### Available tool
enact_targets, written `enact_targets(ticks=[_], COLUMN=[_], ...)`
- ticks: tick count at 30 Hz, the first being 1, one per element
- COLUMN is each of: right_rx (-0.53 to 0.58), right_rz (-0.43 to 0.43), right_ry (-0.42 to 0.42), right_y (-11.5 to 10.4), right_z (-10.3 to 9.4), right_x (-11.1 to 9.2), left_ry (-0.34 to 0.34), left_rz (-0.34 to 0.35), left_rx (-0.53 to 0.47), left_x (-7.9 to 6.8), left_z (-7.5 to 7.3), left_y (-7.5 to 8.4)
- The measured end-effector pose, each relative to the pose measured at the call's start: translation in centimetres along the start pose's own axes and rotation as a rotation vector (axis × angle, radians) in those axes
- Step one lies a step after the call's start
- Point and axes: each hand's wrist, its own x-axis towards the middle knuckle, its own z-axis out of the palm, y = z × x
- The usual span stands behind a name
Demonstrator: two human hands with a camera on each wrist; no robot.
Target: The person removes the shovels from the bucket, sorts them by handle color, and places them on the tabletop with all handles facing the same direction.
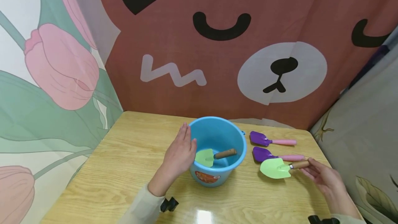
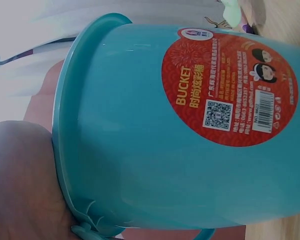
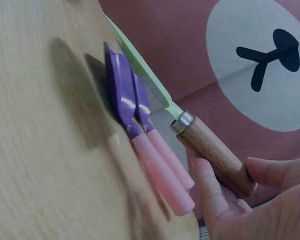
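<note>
A blue plastic bucket (image 1: 217,179) stands upright on the table, with a green trowel (image 1: 205,157) with a wooden handle lying inside. My left hand (image 1: 178,151) rests against the bucket's left rim, its fingers straight; the left wrist view shows the bucket's red label (image 2: 230,90) close up. Between thumb and fingers, my right hand (image 1: 326,179) pinches the wooden handle end of a second green trowel (image 1: 276,168), held above the table with its blade pointing left. Behind that blade lie two purple shovels with pink handles, a nearer one (image 1: 263,154) and a farther one (image 1: 260,139).
The wooden table (image 1: 130,168) meets a brown bear-print curtain (image 1: 174,99) at its back edge. Flowered cloth (image 1: 62,68) hangs on the left, and a pale printed cloth (image 1: 367,120) borders the right side.
</note>
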Motion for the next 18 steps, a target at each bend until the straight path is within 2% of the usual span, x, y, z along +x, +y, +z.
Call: enact_targets(ticks=[6,15,18], right_rx=[-0.083,-0.079,-0.089], right_rz=[0.077,0.18,0.191], right_ry=[0.037,0.115,0.124], right_y=[0.66,0.9,0.99], right_z=[-0.07,0.07,0.1], right_x=[0.41,0.62,0.62], left_ry=[0.0,-0.008,-0.011], left_rz=[0.007,-0.001,-0.004], left_rx=[0.012,0.03,0.03], left_x=[0.06,-0.07,-0.2], left_z=[-0.19,-0.37,-0.36], left_y=[0.15,0.41,0.46])
